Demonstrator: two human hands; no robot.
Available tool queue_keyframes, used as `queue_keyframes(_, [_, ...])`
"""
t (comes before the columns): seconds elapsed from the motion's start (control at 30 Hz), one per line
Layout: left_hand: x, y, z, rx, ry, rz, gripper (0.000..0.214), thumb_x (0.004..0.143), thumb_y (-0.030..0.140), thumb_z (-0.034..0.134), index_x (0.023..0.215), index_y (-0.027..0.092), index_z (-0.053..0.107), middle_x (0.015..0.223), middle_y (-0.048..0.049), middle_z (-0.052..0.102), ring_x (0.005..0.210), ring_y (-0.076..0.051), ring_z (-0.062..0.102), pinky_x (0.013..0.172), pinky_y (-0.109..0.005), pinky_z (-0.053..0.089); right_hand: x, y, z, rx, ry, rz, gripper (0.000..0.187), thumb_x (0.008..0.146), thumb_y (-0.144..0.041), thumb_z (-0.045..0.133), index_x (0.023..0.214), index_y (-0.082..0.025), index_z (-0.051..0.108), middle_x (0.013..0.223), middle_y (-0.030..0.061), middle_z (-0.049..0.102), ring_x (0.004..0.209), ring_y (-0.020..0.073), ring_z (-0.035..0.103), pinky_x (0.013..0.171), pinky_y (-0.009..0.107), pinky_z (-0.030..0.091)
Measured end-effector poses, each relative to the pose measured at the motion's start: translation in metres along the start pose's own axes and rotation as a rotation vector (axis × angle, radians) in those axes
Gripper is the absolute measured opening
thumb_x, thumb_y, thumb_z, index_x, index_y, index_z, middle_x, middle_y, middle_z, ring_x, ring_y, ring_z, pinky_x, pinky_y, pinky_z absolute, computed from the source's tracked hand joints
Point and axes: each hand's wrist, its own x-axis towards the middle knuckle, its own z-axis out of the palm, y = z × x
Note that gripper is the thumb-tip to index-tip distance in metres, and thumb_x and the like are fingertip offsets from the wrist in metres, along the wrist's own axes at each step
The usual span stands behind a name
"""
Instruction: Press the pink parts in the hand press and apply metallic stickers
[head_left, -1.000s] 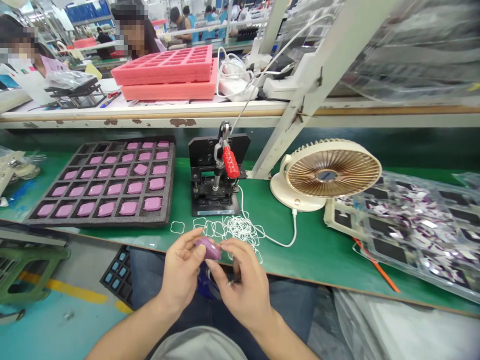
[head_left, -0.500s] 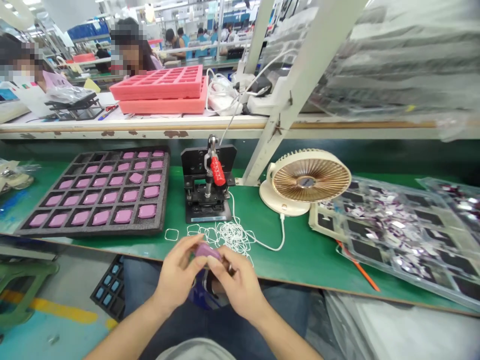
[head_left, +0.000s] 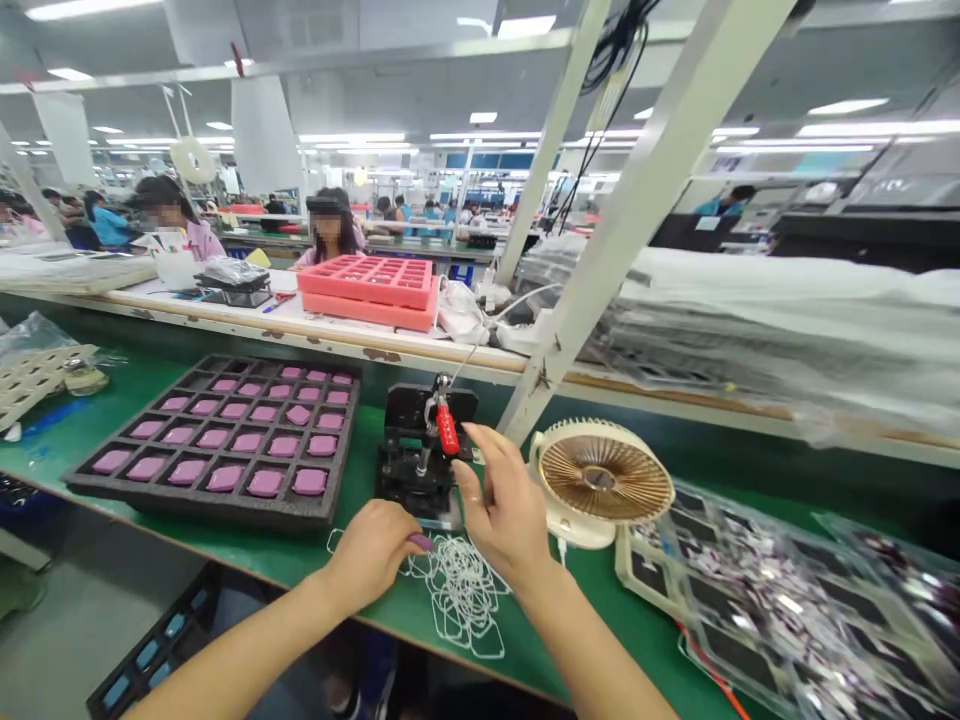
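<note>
My left hand [head_left: 373, 552] is closed around a small purple part [head_left: 420, 541], held low over the green bench just in front of the black press jig [head_left: 420, 455]. My right hand [head_left: 504, 508] is raised with fingers spread and holds nothing; its fingertips are close to the jig's red-handled lever [head_left: 447, 428]. A heap of thin white rings [head_left: 457, 592] lies on the bench below both hands. To the left, a black foam tray [head_left: 191, 500] holds rows of the same purple parts.
A small beige fan [head_left: 600, 482] stands right of the jig. Clear trays with foil pieces [head_left: 787, 600] fill the right side. Pink foam trays [head_left: 371, 288] sit on the raised shelf behind. A slanted white post [head_left: 592, 270] rises by the jig. Other people work across the shelf.
The camera tilted up. My hands moved apart and forward: the left kept the purple part and went toward the jig, the right let go and rose toward the red lever.
</note>
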Motion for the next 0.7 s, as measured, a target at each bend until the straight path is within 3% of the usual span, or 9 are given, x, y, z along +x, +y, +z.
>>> queue_keyframes(0.1, [0.009,-0.012,0.016,0.051,-0.030,-0.020,0.013,0.098,0.019,0.070,0.110,0.020,0.076,0.111,-0.0126,0.082,0.110,-0.032,0.077,0.099,-0.050,0.062,0.027,0.010,0.009,-0.166,-0.052,-0.240,0.039,0.112,-0.026,0.055,0.150,-0.021,0.054,0.150,0.0134,0.064,0.113,0.0220,0.075,0.067,0.025,0.059])
queue_keyframes(0.2, [0.002,-0.022,0.025,0.077,-0.079,-0.053,0.019,0.096,0.013,0.070,0.113,0.018,0.075,0.118,-0.0139,0.082,0.124,-0.035,0.073,0.107,-0.053,0.059,0.039,0.016,0.016,-0.209,-0.018,-0.357,0.029,0.112,-0.021,0.053,0.140,-0.022,0.061,0.139,0.0096,0.073,0.098,0.0173,0.080,0.065,0.022,0.057])
queue_keyframes(0.27, [-0.003,-0.025,0.026,0.076,-0.114,-0.063,0.021,0.095,0.011,0.068,0.114,0.018,0.075,0.123,-0.0129,0.081,0.131,-0.034,0.070,0.111,-0.053,0.056,0.056,0.014,0.015,-0.161,0.014,-0.332,0.028,0.113,-0.024,0.052,0.139,-0.022,0.062,0.129,0.0082,0.078,0.097,0.0179,0.080,0.072,0.023,0.060])
queue_keyframes(0.37, [-0.005,-0.025,0.021,0.042,-0.136,-0.070,0.021,0.094,0.009,0.068,0.112,0.019,0.075,0.125,-0.0119,0.081,0.134,-0.034,0.068,0.112,-0.053,0.054,0.088,0.007,0.003,-0.148,0.131,-0.151,0.036,0.111,-0.031,0.056,0.146,-0.020,0.058,0.116,0.0071,0.081,0.097,0.0205,0.080,0.079,0.027,0.061])
queue_keyframes(0.43, [-0.007,-0.022,0.013,-0.006,-0.121,-0.078,0.019,0.095,0.012,0.069,0.111,0.020,0.076,0.122,-0.0109,0.081,0.131,-0.033,0.069,0.113,-0.052,0.054,0.094,0.006,-0.005,-0.193,0.236,-0.070,0.031,0.110,-0.032,0.057,0.137,-0.019,0.065,0.114,0.0085,0.080,0.098,0.0222,0.078,0.084,0.030,0.059])
queue_keyframes(0.5, [-0.013,-0.020,0.005,-0.064,-0.070,-0.110,0.018,0.100,0.016,0.065,0.113,0.021,0.076,0.119,-0.0111,0.080,0.124,-0.030,0.071,0.110,-0.050,0.055,0.074,0.011,-0.006,-0.217,0.185,-0.054,0.026,0.112,-0.032,0.050,0.117,-0.018,0.071,0.110,0.0105,0.079,0.098,0.0221,0.076,0.088,0.032,0.057])
queue_keyframes(0.57, [-0.023,-0.017,-0.003,-0.122,0.006,-0.166,0.022,0.106,0.021,0.057,0.119,0.020,0.075,0.117,-0.0120,0.079,0.117,-0.028,0.072,0.106,-0.047,0.058,0.032,0.019,0.002,-0.214,-0.049,-0.077,0.036,0.114,-0.032,0.042,0.100,-0.018,0.072,0.098,0.0089,0.078,0.089,0.0190,0.075,0.082,0.029,0.055])
queue_keyframes(0.63, [-0.034,-0.015,-0.008,-0.171,0.081,-0.225,0.027,0.109,0.024,0.052,0.124,0.021,0.074,0.118,-0.0118,0.078,0.113,-0.026,0.073,0.102,-0.043,0.060,-0.017,0.028,0.019,-0.225,-0.301,-0.091,0.037,0.114,-0.033,0.043,0.099,-0.019,0.074,0.095,0.0067,0.079,0.081,0.0163,0.074,0.070,0.024,0.053])
queue_keyframes(0.7, [-0.042,-0.012,-0.010,-0.199,0.143,-0.264,0.028,0.109,0.026,0.053,0.128,0.023,0.074,0.119,-0.0109,0.079,0.113,-0.024,0.074,0.101,-0.041,0.061,-0.051,0.040,0.040,-0.256,-0.447,-0.071,0.029,0.112,-0.029,0.048,0.112,-0.020,0.075,0.111,0.0066,0.080,0.087,0.0158,0.076,0.065,0.022,0.051])
